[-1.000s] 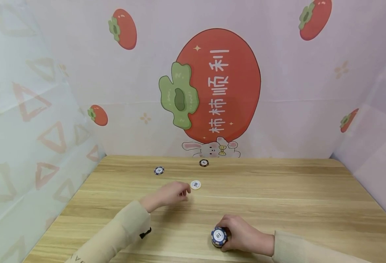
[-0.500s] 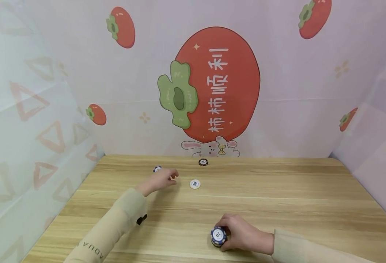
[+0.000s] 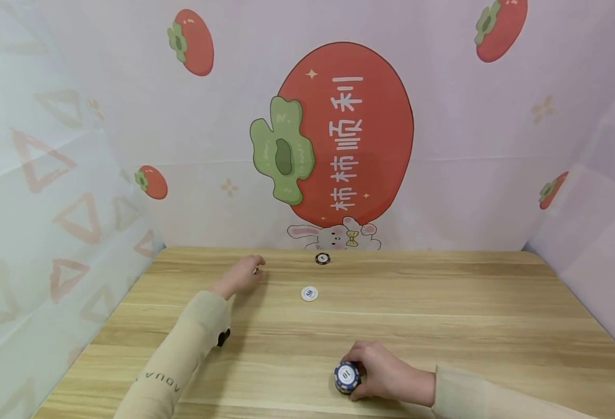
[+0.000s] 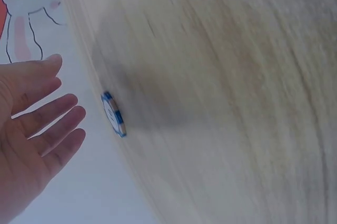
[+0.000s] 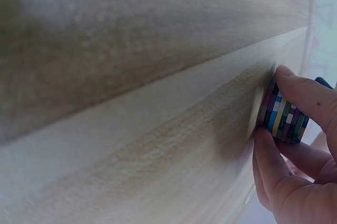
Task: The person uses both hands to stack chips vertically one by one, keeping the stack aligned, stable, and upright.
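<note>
My left hand (image 3: pixel 241 276) reaches to the far left of the table, close over a blue-and-white poker chip (image 4: pixel 112 113). In the left wrist view the fingers are loosely spread, apart from the chip, which lies flat on the wood. From the head view that chip is mostly covered by the hand. Near the front, my right hand (image 3: pixel 386 373) holds a stack of poker chips (image 3: pixel 346 377) between thumb and fingers. A blue chip marked 10 tops the stack. Its several coloured layers show edge-on in the right wrist view, standing on the table.
A white poker chip (image 3: pixel 310 293) marked 50 lies mid-table, right of the left hand. Farther back, a black poker chip (image 3: pixel 322 258) lies near the table's rear edge. Behind the wooden table (image 3: pixel 444 314) hangs a printed backdrop (image 3: pixel 459 192).
My left hand has moved left and away from me, from beside the white chip to over the blue chip. My right hand keeps its hold on the stack in the same place.
</note>
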`<action>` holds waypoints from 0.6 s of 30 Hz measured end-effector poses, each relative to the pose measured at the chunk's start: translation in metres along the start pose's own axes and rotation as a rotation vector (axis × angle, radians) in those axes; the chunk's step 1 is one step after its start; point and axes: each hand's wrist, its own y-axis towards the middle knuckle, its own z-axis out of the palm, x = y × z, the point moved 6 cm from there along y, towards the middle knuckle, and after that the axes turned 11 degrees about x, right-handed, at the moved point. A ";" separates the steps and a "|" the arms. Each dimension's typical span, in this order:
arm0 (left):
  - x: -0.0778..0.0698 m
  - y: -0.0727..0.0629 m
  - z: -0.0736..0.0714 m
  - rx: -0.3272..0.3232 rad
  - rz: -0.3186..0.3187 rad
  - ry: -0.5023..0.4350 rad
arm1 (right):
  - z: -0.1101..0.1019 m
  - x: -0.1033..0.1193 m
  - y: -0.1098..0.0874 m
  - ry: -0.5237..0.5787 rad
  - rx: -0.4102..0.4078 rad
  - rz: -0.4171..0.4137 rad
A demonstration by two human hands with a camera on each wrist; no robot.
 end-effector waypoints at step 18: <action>0.019 0.001 0.008 0.060 -0.078 0.110 | 0.000 -0.001 0.001 0.012 0.016 0.014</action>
